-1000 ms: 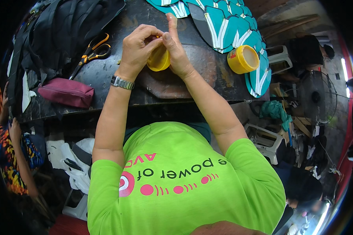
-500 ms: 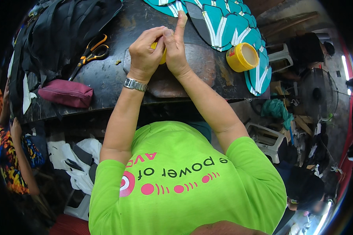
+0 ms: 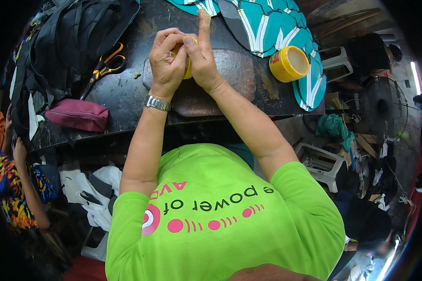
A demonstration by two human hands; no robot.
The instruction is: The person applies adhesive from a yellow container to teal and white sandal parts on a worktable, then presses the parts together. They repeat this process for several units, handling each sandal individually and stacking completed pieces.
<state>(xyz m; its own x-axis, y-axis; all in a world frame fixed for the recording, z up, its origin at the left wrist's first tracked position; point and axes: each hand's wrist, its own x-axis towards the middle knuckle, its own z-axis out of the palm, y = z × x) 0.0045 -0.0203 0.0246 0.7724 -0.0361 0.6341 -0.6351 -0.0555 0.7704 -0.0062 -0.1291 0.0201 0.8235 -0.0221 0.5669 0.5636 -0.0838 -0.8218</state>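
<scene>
Both my hands meet over the dark worktable [image 3: 126, 93], closed around a small yellow round thing [image 3: 187, 70], mostly hidden by the fingers. My left hand [image 3: 166, 61], with a metal watch at the wrist, wraps it from the left. My right hand [image 3: 201, 58] grips it from the right with the index finger pointing straight up. Under the hands lies a dark flat pad [image 3: 229, 75].
An open yellow tub [image 3: 289, 63] stands at the right, beside teal flip-flop soles [image 3: 276, 28]. Orange-handled scissors [image 3: 105, 65], a maroon pouch [image 3: 77, 114] and a pile of black straps [image 3: 65, 37] lie at the left. Another person's patterned sleeve [image 3: 11, 187] shows at the far left.
The yellow thing has become more covered by my fingers as both hands shifted slightly up the table; my right index finger stays raised.
</scene>
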